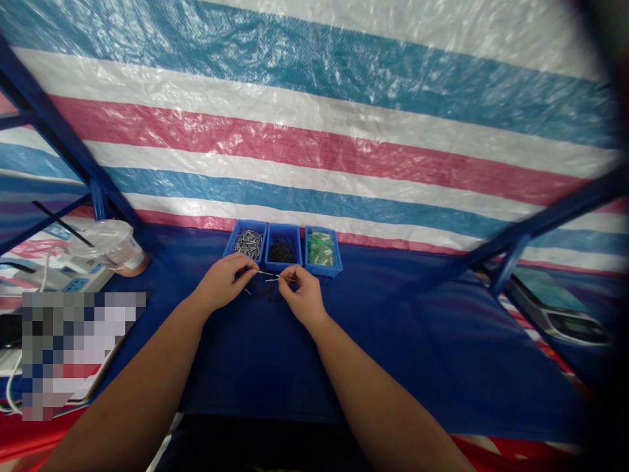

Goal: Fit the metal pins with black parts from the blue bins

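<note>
Over the blue table, my left hand pinches one end of a thin metallic piece. Facing it, my right hand is closed on a thin light-coloured piece too small to make out. Just behind my hands stand three blue bins: the left bin holds silvery metal pins, the middle one small black parts, the right one green and whitish pieces. Between and below my fingers, several small dark parts lie on the table.
At the left are a lidded plastic cup with a straw, a power strip and papers, partly blurred out. A digital scale sits at the far right. Blue metal bars slope at both sides before a striped sheet.
</note>
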Available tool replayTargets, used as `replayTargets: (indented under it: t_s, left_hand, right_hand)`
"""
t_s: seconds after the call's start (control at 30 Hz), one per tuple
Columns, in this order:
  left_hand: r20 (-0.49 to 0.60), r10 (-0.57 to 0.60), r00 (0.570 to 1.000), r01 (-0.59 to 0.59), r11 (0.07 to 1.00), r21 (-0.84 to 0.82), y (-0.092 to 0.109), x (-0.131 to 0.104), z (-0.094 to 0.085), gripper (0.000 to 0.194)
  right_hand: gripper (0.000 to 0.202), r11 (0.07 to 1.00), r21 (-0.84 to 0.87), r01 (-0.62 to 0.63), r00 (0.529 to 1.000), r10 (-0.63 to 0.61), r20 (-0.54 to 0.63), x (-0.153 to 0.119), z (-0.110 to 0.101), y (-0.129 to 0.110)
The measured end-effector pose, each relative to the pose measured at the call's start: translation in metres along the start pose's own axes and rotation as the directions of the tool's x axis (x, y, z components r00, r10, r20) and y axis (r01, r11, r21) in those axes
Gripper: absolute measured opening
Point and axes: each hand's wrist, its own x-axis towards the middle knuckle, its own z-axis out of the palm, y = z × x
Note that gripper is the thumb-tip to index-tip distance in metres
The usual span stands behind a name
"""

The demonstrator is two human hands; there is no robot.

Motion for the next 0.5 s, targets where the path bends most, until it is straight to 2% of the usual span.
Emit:
replayTargets:
  t_s: [0.07, 0.13, 0.2, 0.27, 0.33, 0.43, 0.5]
  left_hand:
    - [-0.185, -0.061, 0.981, 0.07, 0.997, 0.042, -0.003, 0.003, 0.0, 0.019]
    - [-0.34, -0.122, 0.932, 0.165, 0.981, 0.101, -0.006, 0.006, 0.001, 0.017]
    - [-0.4, -0.149, 0.904, 0.222, 0.965, 0.142, -0.008, 0.008, 0.002, 0.014]
    - [-0.393, -0.134, 0.91, 0.201, 0.97, 0.135, -0.007, 0.007, 0.002, 0.012]
    - [-0.349, -0.097, 0.932, 0.137, 0.986, 0.091, -0.004, 0.004, 0.0, 0.012]
    - [-0.188, -0.011, 0.982, 0.016, 1.0, 0.024, 0.004, 0.001, 0.0, 0.016]
    - [-0.069, 0.054, 0.996, -0.055, 0.998, -0.009, 0.009, 0.0, 0.002, 0.019]
  right_hand:
    - [0.006, 1.0, 0.01, -0.009, 1.0, 0.01, -0.012, 0.001, -0.001, 0.001]
    - [0.006, 1.0, 0.008, -0.016, 1.0, 0.016, -0.015, 0.001, 0.0, 0.001]
    - [0.006, 1.0, 0.004, -0.02, 1.0, 0.02, -0.007, 0.001, 0.001, 0.001]
    - [0.005, 1.0, 0.005, -0.018, 1.0, 0.018, 0.001, 0.001, 0.002, 0.0]
    - [0.004, 1.0, 0.01, -0.012, 1.0, 0.012, 0.004, 0.001, 0.003, 0.0]
    - [0.004, 1.0, 0.03, -0.006, 1.0, 0.006, -0.003, 0.0, 0.002, 0.0]
    - [0.006, 0.999, 0.051, -0.002, 1.0, 0.003, -0.011, 0.0, 0.001, 0.0]
